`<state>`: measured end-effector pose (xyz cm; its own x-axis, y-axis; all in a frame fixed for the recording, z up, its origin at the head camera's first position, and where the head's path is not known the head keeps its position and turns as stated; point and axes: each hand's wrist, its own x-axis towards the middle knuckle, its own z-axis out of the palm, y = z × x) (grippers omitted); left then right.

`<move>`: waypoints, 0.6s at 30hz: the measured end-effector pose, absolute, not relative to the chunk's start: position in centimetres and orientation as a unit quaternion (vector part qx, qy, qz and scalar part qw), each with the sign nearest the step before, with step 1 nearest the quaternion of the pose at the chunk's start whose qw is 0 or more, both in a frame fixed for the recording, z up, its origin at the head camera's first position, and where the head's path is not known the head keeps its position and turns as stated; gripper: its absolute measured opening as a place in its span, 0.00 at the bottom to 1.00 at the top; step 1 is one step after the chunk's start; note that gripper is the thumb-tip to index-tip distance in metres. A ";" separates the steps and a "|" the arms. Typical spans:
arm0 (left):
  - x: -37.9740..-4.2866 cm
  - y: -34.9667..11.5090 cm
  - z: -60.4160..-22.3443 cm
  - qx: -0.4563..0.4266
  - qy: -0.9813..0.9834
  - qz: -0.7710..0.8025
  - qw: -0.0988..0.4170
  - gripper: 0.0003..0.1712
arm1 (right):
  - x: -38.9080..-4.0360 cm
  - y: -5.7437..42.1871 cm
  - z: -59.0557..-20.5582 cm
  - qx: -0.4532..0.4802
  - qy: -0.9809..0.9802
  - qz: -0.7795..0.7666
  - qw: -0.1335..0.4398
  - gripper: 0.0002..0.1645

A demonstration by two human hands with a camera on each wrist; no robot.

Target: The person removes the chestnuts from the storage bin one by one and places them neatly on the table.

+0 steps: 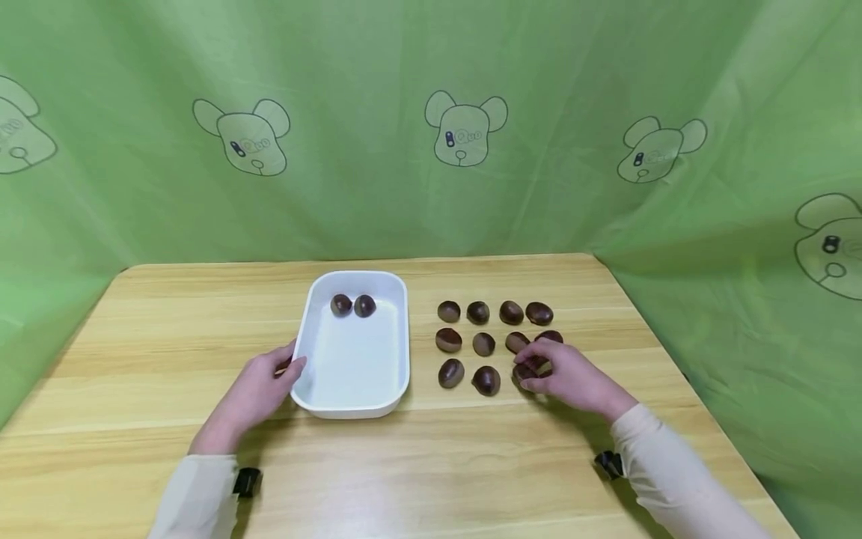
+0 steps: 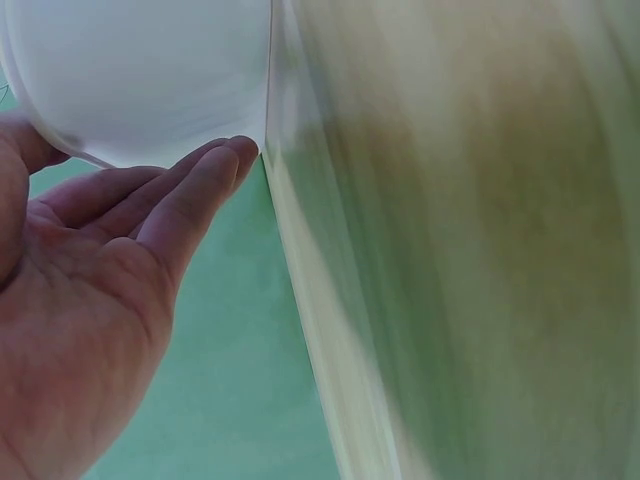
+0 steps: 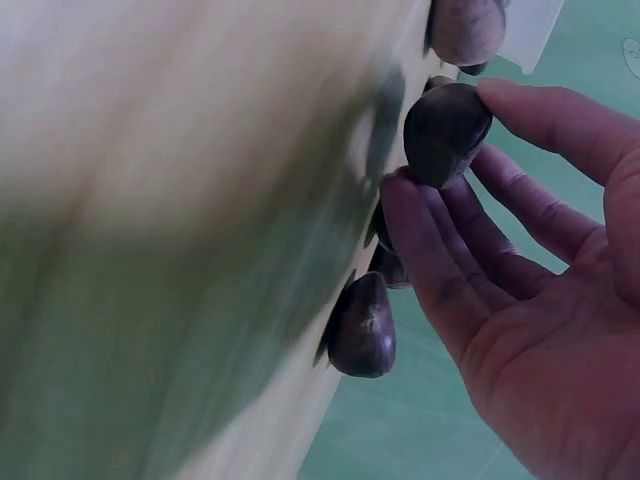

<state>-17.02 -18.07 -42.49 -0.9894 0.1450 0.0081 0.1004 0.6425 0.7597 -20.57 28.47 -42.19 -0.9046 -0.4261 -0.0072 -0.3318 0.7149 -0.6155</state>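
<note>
A white rectangular tray stands left of centre in the head view, with two brown chestnuts side by side near its far end. My left hand grips the tray's left side, thumb at the rim and fingers along the outer wall. To the right of the tray, chestnuts lie in rough rows. At the near right of these rows, my right hand pinches a chestnut between thumb and fingers. Another chestnut lies close beside that hand, partly hidden by it in the head view.
The remaining chestnuts include one nearest the tray and one at the far right. All stand on a light wooden table. A green curtain with mouse-head drawings hangs behind and along both sides.
</note>
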 end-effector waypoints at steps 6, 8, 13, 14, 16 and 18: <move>-16.9 -18.0 -42.3 0.061 0.907 0.416 0.033 0.29 | -20.5 28.4 -42.5 -0.212 0.925 -0.307 0.071 0.19; -16.9 -18.1 -42.3 0.059 0.907 0.416 0.036 0.30 | -20.5 28.3 -42.5 -0.213 0.925 -0.307 0.072 0.18; -17.0 -18.1 -42.3 0.059 0.907 0.415 0.038 0.30 | -20.5 28.4 -42.7 -0.206 0.924 -0.313 0.080 0.19; -17.0 -18.1 -42.4 0.060 0.907 0.415 0.036 0.29 | -20.4 28.4 -42.8 -0.205 0.924 -0.314 0.083 0.19; -17.0 -18.1 -42.4 0.063 0.907 0.415 0.034 0.29 | -20.4 28.5 -42.9 -0.200 0.923 -0.318 0.086 0.20; -17.0 -18.1 -42.4 0.064 0.907 0.414 0.033 0.29 | -20.4 28.5 -42.9 -0.196 0.924 -0.318 0.087 0.21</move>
<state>-17.02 -18.09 -42.42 -0.9896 0.1439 -0.0062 0.0896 0.6482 0.7561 -20.38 28.54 -42.92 -0.9080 -0.4175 -0.0350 -0.3074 0.7207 -0.6214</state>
